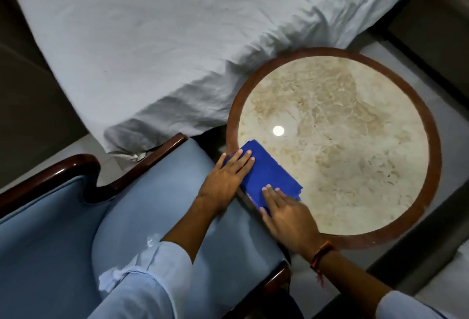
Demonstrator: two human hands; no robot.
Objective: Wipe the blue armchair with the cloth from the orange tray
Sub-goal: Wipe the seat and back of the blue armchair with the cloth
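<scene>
A folded blue cloth [269,176] lies on the near-left part of a round table [429,126], its near end reaching over the wooden rim toward the blue armchair [132,217]. Both hands lie flat on it with fingers stretched out, gripping nothing — palms down, pressing rather than pinching. The left hand [227,175] covers the cloth's far-left corner, its fingertips pointing across the table; the heel of that hand sits above the gap between table rim and armchair seat. The right hand [285,214] rests on the cloth's near-right end, fingers on the fabric and the wrist hanging over the rim. A red-and-dark thread band [321,255] circles the right wrist, and both forearms come out of pale blue sleeves [162,268].

The table has a mottled beige stone top inside a brown wood ring, with one bright round light reflection [278,130] just beyond the cloth. The armchair stands just left of the table, its dark polished wooden armrest [76,166] curving along the far side of the seat. Behind both spreads a bed with a rumpled white sheet [157,47], whose corner hangs near the table's far-left edge.
</scene>
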